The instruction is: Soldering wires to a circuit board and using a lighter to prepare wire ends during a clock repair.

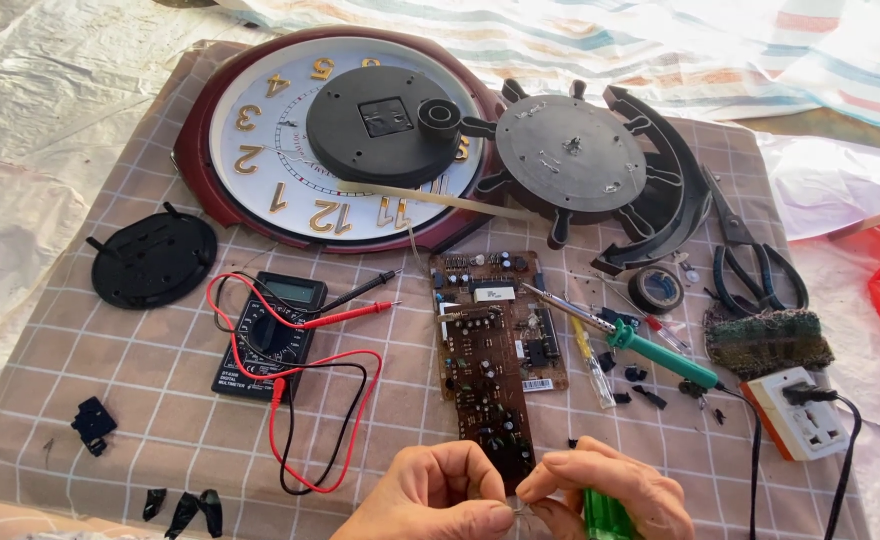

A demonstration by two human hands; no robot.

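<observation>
My left hand [430, 495] and my right hand [610, 490] meet at the bottom edge, fingertips pinching a small thin metal part [520, 512] between them. A green-handled tool [605, 518] is tucked under my right hand. Just above my fingers lies a long brown circuit board [490, 350] crowded with components. To its right rests a soldering iron [630, 340] with a green handle. A black multimeter [270, 335] with red and black leads [330, 410] lies left of the board.
A big round wall clock [260, 150] lies at the back with black round parts [570, 155] on and beside it. Black scissors [750, 260], a tape roll [656, 288], a scouring pad [768, 340] and a white power socket [798, 412] sit at right. A black disc [155, 258] sits at left.
</observation>
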